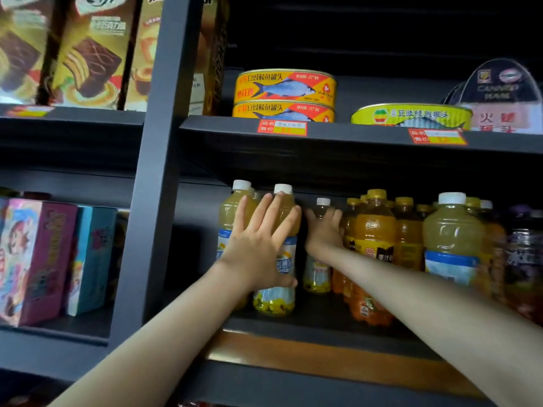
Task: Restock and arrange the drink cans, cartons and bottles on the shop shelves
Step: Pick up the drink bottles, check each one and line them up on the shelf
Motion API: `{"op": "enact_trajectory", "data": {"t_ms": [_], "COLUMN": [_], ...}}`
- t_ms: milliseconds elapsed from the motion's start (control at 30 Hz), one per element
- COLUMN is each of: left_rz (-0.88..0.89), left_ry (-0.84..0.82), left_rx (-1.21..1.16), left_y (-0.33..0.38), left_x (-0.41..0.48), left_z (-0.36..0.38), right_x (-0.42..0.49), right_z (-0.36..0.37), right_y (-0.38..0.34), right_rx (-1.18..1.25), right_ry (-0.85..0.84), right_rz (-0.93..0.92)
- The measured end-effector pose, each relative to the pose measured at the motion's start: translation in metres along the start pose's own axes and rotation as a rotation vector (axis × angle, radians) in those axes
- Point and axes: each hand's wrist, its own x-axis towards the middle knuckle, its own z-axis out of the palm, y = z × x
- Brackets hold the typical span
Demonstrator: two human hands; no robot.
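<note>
Pale yellow drink bottles with white caps stand at the left of the dark lower shelf (308,324). My left hand (258,245) lies flat with straight fingers against the front bottle (279,301); a second such bottle (232,212) stands just left behind it. My right hand (323,230) reaches deeper into the shelf and its fingers curl round a smaller white-capped bottle (318,274) at the back. Orange juice bottles with yellow caps (376,230) crowd the shelf to the right of my right hand.
A big pale bottle (451,239) and dark purple bottles (526,254) stand at the right. Fish tins (285,89) and a yellow tin (411,116) sit on the shelf above. Snack boxes (88,54) and colourful cartons (44,259) fill the left bay beyond the upright (155,171).
</note>
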Motion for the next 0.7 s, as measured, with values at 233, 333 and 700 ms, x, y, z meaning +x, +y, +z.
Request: {"op": "enact_trajectory", "data": {"t_ms": [233,333,700], "left_rz": [-0.023,-0.045,-0.187], "left_ry": [-0.087,-0.106,-0.137], "left_rx": [0.012,0.014,-0.191], "left_y": [0.005,0.007,0.039], "left_x": [-0.004,-0.005,-0.029], "left_z": [-0.01,-0.016,-0.066], "right_x": [-0.031,-0.053,-0.146], "right_z": [-0.028,-0.041,-0.125], "right_y": [0.0,-0.003,0.036], "right_rx": [0.064,0.114,0.217], "right_ry": [0.03,0.02,0.136], "right_rz": [-0.113,-0.183,-0.453]}}
